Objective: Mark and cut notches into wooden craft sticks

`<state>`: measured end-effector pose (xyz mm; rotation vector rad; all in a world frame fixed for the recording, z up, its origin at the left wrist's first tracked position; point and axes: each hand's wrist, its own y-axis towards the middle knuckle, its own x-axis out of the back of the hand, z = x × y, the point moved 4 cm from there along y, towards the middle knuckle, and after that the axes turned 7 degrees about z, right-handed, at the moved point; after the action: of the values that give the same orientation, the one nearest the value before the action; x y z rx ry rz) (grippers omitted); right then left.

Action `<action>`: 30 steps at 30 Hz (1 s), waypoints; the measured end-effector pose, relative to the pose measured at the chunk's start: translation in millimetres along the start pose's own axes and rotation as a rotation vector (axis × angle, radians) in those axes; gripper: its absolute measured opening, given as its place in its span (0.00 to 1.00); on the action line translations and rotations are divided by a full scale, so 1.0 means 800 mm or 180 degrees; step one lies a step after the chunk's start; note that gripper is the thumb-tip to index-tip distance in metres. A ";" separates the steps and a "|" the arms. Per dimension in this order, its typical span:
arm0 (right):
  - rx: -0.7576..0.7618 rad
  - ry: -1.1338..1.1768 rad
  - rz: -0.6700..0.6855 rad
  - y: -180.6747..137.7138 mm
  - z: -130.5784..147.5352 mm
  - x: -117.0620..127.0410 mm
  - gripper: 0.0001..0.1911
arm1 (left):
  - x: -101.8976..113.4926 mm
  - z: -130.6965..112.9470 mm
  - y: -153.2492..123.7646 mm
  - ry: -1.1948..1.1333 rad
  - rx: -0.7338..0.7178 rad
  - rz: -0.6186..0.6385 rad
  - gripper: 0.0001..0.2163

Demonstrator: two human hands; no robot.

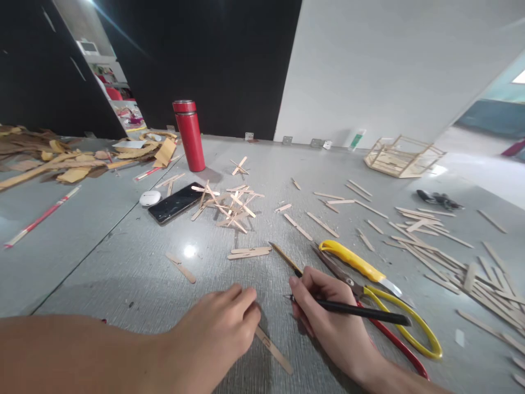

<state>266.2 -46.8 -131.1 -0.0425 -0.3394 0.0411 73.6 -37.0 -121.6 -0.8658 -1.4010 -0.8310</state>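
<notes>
My left hand (pixel 223 328) is closed, its fingertips pressed down at the upper end of a wooden craft stick (pixel 274 350) on the table. Whatever lies under those fingers is hidden. This stick has a small marked or cut outline on it. A slim black pen (pixel 365 312) is gripped in my right hand (pixel 326 317), its fine tip pointing left toward the other hand. A thin gold-brown rod with a pointed tip (pixel 285 257) reaches out past the right fingers; whether it is held too I cannot tell. Scissors with red and yellow handles (pixel 430 342) lie beside and partly under this hand.
A yellow-handled knife (pixel 355 260) lies near the scissors. Loose craft sticks (pixel 443 251) cover the right side. Further back are a phone (pixel 176 202), a white round case (pixel 150 198), joined sticks (pixel 235 205), a red flask (pixel 191 137), cardboard scraps (pixel 74 158) and a stick frame (pixel 404 158).
</notes>
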 end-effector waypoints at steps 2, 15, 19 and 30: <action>0.0008 0.0024 0.0011 0.000 0.000 -0.001 0.23 | -0.005 -0.001 0.000 -0.0283 -0.0125 0.0001 0.05; -0.0133 0.0790 -0.0613 0.002 -0.002 0.011 0.22 | 0.025 0.037 0.014 -0.2607 0.0977 -0.0954 0.13; -0.0064 0.0602 -0.0256 0.000 -0.004 0.004 0.19 | 0.037 0.031 0.013 -0.3042 0.0879 -0.1138 0.13; 0.0167 0.0394 -0.0199 -0.006 0.001 0.004 0.19 | 0.027 0.031 0.019 -0.2973 0.0838 -0.0837 0.14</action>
<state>269.3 -51.2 -128.7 0.0174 -0.2157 -0.0145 76.2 -7.5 -100.8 -0.9100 -2.4189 -0.3980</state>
